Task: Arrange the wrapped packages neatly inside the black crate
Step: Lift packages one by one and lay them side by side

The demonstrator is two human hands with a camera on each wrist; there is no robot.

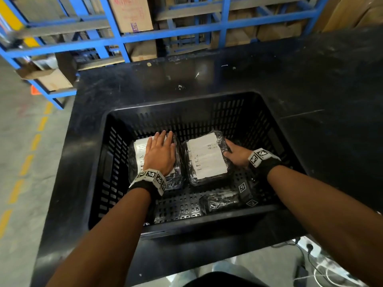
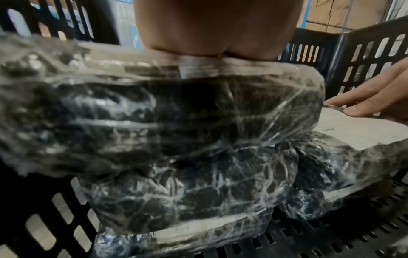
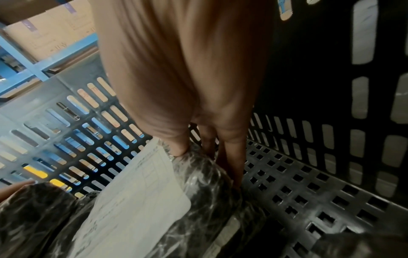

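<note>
The black slotted crate (image 1: 186, 104) stands on a black table. Two film-wrapped dark packages with white labels lie side by side in its far half. My left hand (image 1: 160, 154) lies flat with straight fingers on top of the left package (image 1: 138, 154). In the left wrist view the palm (image 2: 216, 26) presses this package (image 2: 176, 113), and a second wrapped bundle shows beneath it. My right hand (image 1: 236, 154) is at the right edge of the right package (image 1: 207, 158). Its thumb rests on top, and its straight fingers (image 3: 232, 157) run down the package's side (image 3: 198, 192).
A smaller wrapped package (image 1: 221, 200) lies near the crate's front wall, beside a black strap with marker tags (image 1: 244, 189). The black table (image 1: 310, 79) spreads behind and to the right. Blue shelving with cardboard boxes (image 1: 130, 15) stands behind it.
</note>
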